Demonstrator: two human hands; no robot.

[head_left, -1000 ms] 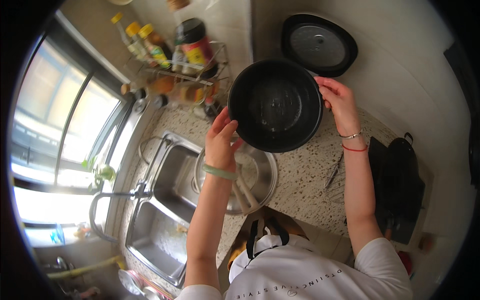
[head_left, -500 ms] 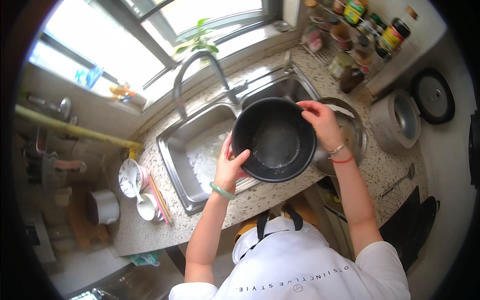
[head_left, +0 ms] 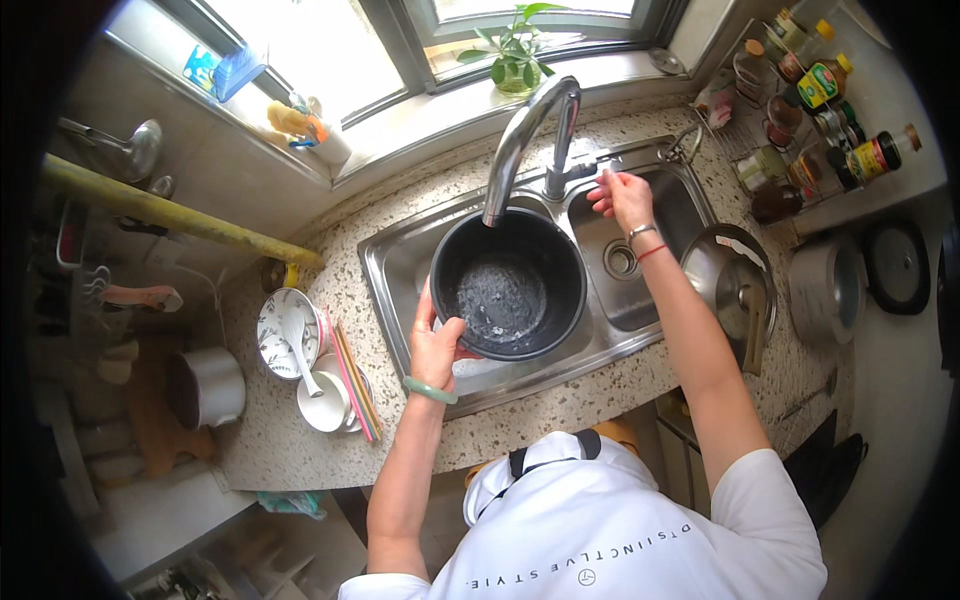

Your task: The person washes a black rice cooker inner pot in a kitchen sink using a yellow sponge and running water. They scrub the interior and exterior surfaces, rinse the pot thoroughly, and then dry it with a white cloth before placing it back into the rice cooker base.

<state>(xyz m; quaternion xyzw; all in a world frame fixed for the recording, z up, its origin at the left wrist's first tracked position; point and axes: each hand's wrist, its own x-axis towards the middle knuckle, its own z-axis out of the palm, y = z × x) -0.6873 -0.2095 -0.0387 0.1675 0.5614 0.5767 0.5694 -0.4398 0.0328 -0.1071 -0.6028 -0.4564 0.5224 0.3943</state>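
My left hand (head_left: pixel 437 340) grips the left rim of a round black cooking pot (head_left: pixel 550 318), thumb over the edge. The pot is over the left basin (head_left: pixel 392 285) of a steel double sink, below the spout of a tall chrome faucet (head_left: pixel 517 138). Clear, rippled water (head_left: pixel 500 298) covers the pot's bottom. My right hand (head_left: pixel 622 200) is at the faucet's side lever (head_left: pixel 592 167) with bent fingers, the fingertips closed at the lever's end. Its right basin (head_left: pixel 650 280), with a round drain, lies below that hand.
A steel pan or lid (head_left: pixel 715 262) rests right of the sink. To the left stand a patterned bowl (head_left: pixel 275 345) with a white spoon, a white cup (head_left: pixel 322 405) and chopsticks (head_left: pixel 358 385). Seasoning bottles (head_left: pixel 822 85) crowd a rack. A plant (head_left: pixel 515 60) sits on the sill.
The pot has moved left, from the sink's front edge to under the spout. My right hand has left its rim for the faucet lever; my left hand still holds it.
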